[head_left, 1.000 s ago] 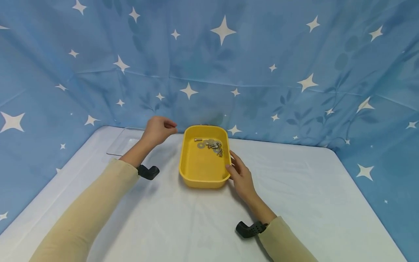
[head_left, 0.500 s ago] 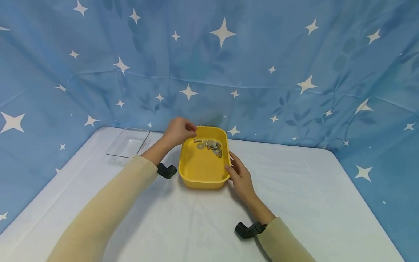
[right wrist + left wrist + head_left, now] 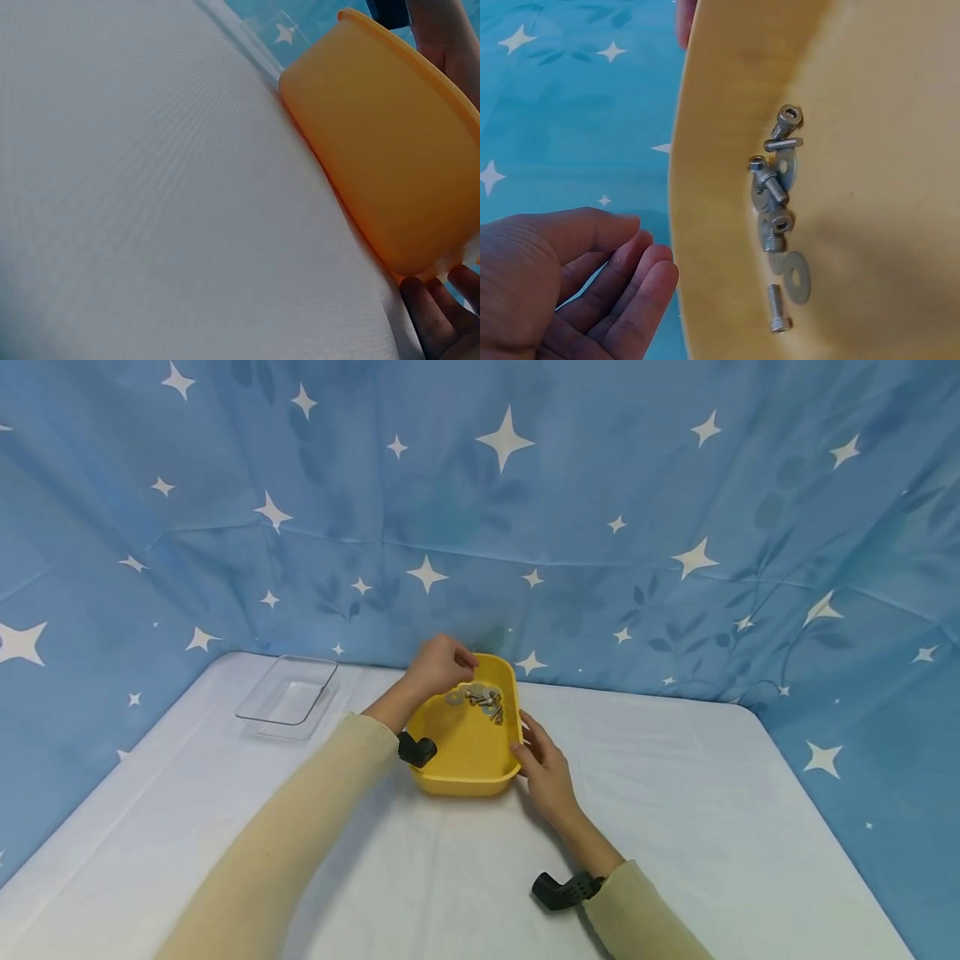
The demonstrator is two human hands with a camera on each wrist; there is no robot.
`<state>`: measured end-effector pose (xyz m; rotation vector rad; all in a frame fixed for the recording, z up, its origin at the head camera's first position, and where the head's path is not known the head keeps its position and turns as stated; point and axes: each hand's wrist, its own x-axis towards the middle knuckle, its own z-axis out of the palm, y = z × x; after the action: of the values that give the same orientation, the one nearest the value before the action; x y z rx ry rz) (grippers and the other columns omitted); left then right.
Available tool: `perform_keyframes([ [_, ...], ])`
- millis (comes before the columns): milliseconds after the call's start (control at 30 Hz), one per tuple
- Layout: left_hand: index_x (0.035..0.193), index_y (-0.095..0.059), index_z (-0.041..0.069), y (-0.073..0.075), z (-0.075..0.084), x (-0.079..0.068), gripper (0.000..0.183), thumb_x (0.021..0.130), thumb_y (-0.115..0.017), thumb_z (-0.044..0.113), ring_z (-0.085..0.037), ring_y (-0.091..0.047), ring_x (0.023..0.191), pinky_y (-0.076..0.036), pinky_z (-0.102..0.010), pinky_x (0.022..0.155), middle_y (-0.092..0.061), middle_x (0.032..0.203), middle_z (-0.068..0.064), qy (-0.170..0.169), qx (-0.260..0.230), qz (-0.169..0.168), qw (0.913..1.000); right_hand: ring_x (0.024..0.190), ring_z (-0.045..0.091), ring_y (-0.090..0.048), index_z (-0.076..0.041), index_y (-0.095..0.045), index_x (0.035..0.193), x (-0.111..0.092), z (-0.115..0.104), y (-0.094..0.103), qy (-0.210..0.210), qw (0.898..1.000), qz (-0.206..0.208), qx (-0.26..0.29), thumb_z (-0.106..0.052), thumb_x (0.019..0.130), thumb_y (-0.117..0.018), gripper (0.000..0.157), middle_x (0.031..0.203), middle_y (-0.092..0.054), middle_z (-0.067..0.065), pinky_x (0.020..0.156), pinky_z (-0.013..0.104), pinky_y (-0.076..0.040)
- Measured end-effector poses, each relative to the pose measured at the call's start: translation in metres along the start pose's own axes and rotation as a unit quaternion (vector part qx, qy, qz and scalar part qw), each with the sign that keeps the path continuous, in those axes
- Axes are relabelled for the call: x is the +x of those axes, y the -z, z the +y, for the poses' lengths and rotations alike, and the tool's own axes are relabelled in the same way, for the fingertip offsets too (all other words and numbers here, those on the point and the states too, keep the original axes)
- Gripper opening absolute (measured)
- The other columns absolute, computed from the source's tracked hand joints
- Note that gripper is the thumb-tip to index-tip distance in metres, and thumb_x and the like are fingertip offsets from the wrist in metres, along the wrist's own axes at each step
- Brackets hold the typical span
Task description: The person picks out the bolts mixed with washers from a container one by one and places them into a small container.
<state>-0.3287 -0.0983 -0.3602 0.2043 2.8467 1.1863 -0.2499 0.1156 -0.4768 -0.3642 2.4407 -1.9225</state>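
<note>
A yellow plastic bin [image 3: 465,747] stands near the table's far edge. Toward its far end lies a small heap of metal socket-head bolts [image 3: 776,306] and flat washers [image 3: 796,277]. My left hand [image 3: 441,665] is above the bin's far left part, covering some of the rim; in the left wrist view its fingers bend loosely and nothing shows between them. With the thumb at the rim and fingers along the outer side, my right hand [image 3: 550,775] holds the bin's right wall. The right wrist view shows its fingertips [image 3: 427,304] against the bin's outside.
A clear rectangular container [image 3: 296,697] stands at the table's far left, with nothing visible in it. White cloth [image 3: 675,827] covers the table. A blue star-patterned curtain [image 3: 600,460] hangs directly behind the far edge.
My left hand has moved right, from beside the clear container to above the bin, uncovering the container. A lone bolt on the heap's left is now hidden behind it. My right hand keeps its hold.
</note>
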Motion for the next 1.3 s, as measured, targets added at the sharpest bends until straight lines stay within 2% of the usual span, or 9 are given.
perform_keyframes([
  [133,0.118,-0.074,0.001,-0.007,-0.003,0.006,0.026,0.094,-0.066,0.008,-0.026,-0.067,0.092,-0.053,-0.029,0.071,-0.073,0.115,-0.013,0.011,-0.011,-0.007,0.9999,0.128,0.035,-0.061,-0.023,-0.04,0.156,0.0,-0.001,-0.001,-0.001,1.0,0.0,0.004,-0.019,0.104,-0.054,0.054,0.15,-0.053,0.019,0.09,0.036,-0.061],
  [267,0.118,-0.074,0.0,-0.015,-0.007,0.011,0.027,0.094,-0.068,0.009,-0.029,-0.069,0.101,-0.059,-0.035,0.082,-0.073,0.118,-0.014,0.016,-0.016,-0.008,0.9997,0.128,0.035,-0.061,-0.023,-0.039,0.157,0.0,-0.001,-0.002,-0.004,1.0,-0.004,0.008,-0.019,0.105,-0.054,0.054,0.15,-0.053,0.018,0.092,0.038,-0.06],
  [400,0.118,-0.074,0.0,-0.025,-0.012,0.014,0.027,0.093,-0.069,0.008,-0.029,-0.069,0.105,-0.059,-0.038,0.09,-0.073,0.117,-0.015,0.021,-0.021,-0.005,0.9996,0.128,0.035,-0.061,-0.022,-0.04,0.156,-0.001,0.001,-0.001,0.0,1.0,-0.001,0.011,-0.02,0.105,-0.054,0.053,0.149,-0.054,0.019,0.092,0.039,-0.06],
  [467,0.118,-0.074,0.001,-0.03,-0.016,0.016,0.027,0.093,-0.068,0.008,-0.029,-0.069,0.103,-0.059,-0.037,0.088,-0.073,0.116,-0.015,0.03,-0.027,-0.004,0.9992,0.128,0.035,-0.061,-0.022,-0.04,0.156,-0.001,0.001,0.0,0.001,1.0,-0.001,0.012,-0.02,0.105,-0.054,0.053,0.149,-0.054,0.019,0.091,0.038,-0.06],
  [700,0.112,-0.077,0.003,-0.044,-0.035,0.023,0.022,0.092,-0.069,0.008,-0.024,-0.07,0.085,-0.058,-0.029,0.072,-0.075,0.11,-0.014,0.029,-0.043,-0.001,0.9987,0.127,0.036,-0.062,-0.023,-0.04,0.156,-0.001,0.0,0.0,0.004,1.0,0.002,0.005,-0.018,0.104,-0.054,0.054,0.149,-0.054,0.019,0.089,0.032,-0.061],
  [867,0.112,-0.077,0.004,-0.046,-0.036,0.024,0.022,0.091,-0.07,0.008,-0.022,-0.069,0.082,-0.056,-0.026,0.068,-0.076,0.109,-0.014,0.05,-0.052,-0.011,0.9973,0.129,0.036,-0.061,-0.021,-0.04,0.156,-0.001,0.0,0.0,0.009,1.0,-0.002,0.012,-0.019,0.104,-0.054,0.054,0.15,-0.053,0.019,0.09,0.034,-0.061],
  [1100,0.109,-0.077,0.001,-0.049,-0.037,0.025,0.022,0.087,-0.073,0.003,-0.021,-0.064,0.078,-0.054,-0.024,0.065,-0.075,0.106,-0.015,0.056,-0.044,-0.026,0.9971,0.13,0.036,-0.06,-0.022,-0.04,0.156,-0.002,-0.001,0.0,0.01,1.0,-0.006,0.01,-0.021,0.105,-0.054,0.053,0.15,-0.053,0.019,0.092,0.04,-0.06],
  [1300,0.106,-0.078,0.001,-0.053,-0.041,0.029,0.023,0.084,-0.073,0.001,-0.019,-0.062,0.073,-0.05,-0.022,0.061,-0.075,0.105,-0.016,0.053,-0.039,-0.03,0.9974,0.131,0.034,-0.06,-0.024,-0.039,0.156,-0.002,-0.001,0.0,0.007,1.0,-0.006,0.005,-0.023,0.105,-0.054,0.053,0.152,-0.052,0.017,0.093,0.039,-0.06],
])
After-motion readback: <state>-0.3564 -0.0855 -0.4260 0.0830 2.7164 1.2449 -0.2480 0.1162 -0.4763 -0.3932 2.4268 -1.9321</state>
